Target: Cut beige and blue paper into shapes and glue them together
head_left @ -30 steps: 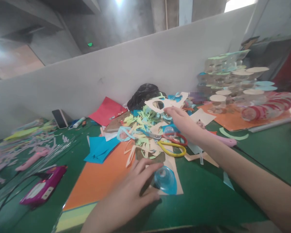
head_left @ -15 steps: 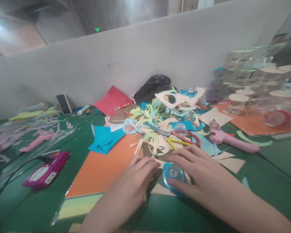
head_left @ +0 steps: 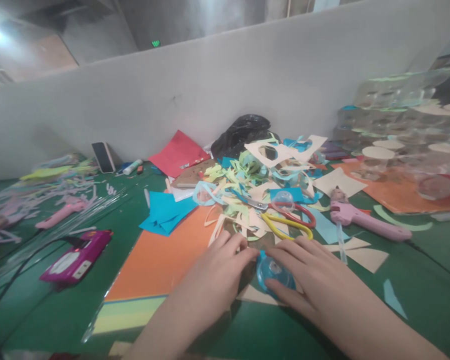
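A clear plastic dome [head_left: 273,274] sits on blue paper near the table's front edge, with my right hand [head_left: 311,280] curled over it and the thumb low against its side. My left hand [head_left: 213,277] rests just left of the dome, its fingertips on cream paper scraps [head_left: 257,295] and almost touching my right fingers. Scissors with red and yellow handles [head_left: 287,222] lie on the heap of paper strips [head_left: 243,190], just beyond both hands. The dome's lower edge is partly hidden by my right hand.
Orange card [head_left: 161,255] lies left of my hands, and a pink glue gun [head_left: 360,222] lies to the right on the green table [head_left: 427,260]. Stacked clear domes [head_left: 382,120] rise at the right, a magenta device [head_left: 77,262] sits left, and a low wall runs behind.
My two hands have drawn closer around the dome, which sits slightly lower in view. The whole view has shifted a little, and the scissors and paper heap appear further right.
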### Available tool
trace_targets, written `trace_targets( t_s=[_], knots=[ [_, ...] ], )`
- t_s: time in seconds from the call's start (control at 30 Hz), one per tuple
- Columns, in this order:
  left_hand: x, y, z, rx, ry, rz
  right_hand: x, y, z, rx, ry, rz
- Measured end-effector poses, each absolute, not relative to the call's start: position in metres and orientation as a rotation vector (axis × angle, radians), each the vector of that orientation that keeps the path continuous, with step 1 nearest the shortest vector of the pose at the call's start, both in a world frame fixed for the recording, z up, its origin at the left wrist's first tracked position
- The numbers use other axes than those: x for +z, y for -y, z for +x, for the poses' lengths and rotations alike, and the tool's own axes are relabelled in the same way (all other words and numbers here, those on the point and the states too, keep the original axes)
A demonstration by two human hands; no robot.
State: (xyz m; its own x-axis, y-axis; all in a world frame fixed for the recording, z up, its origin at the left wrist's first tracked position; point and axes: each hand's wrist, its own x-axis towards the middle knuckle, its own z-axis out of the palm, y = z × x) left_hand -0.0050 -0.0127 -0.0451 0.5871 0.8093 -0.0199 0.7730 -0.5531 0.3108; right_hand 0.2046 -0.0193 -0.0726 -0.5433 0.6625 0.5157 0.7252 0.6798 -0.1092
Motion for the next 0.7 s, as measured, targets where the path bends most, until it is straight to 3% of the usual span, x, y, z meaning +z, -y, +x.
trace_targets(
  t_s=[0.7],
  knots=[
    [-0.0543, 0.0069, -0.0006, 0.142, -1.332, 2.693, -0.0769, 0.0219, 0.2048, -0.259, 2.412, -1.086]
  ],
)
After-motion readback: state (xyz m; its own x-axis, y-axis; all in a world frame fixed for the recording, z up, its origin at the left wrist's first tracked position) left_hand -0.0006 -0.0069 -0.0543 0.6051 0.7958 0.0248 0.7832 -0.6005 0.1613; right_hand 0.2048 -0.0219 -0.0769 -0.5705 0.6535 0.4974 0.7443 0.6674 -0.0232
